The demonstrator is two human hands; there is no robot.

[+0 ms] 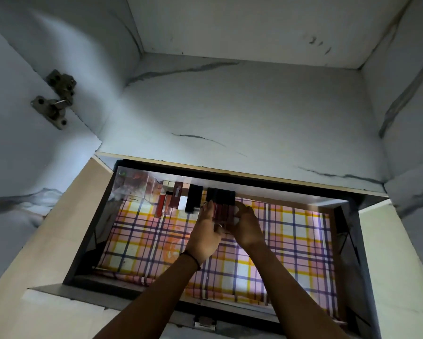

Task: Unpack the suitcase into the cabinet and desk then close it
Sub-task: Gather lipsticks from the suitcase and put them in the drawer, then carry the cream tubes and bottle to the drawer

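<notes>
Both of my hands are in the pulled-out drawer (347, 243) of the cabinet (254, 25), in the middle of the frame. My left hand (206, 232) curls its fingers against the left side of a cluster of dark lip-gloss tubes (221, 204), and my right hand (247, 226) curls round the right side, so the two hold the bunch between them against the back edge of the drawer. The tubes stand at the right end of a row of cosmetics along that back edge. To their left is a black box (193, 198), then a white box (183, 203), then red and brown gloss tubes (166, 200), and a clear packet (132, 184) fills the drawer's upper-left corner. Everything sits on the checked liner (291, 241), most of which shows bare towards the lower right. The marble-patterned shelf (230, 106) above the drawer carries nothing I can see, and a door hinge (56, 99) shows at the upper left. I judge the unpacking to be partly done: the small make-up things are going in, one batch at a time. The suitcase is out of the frame (so I cannot tell what remains inside it). By my reckoning, setting down these tubes, putting away whatever is left, and closing the case are yet to be done.
</notes>
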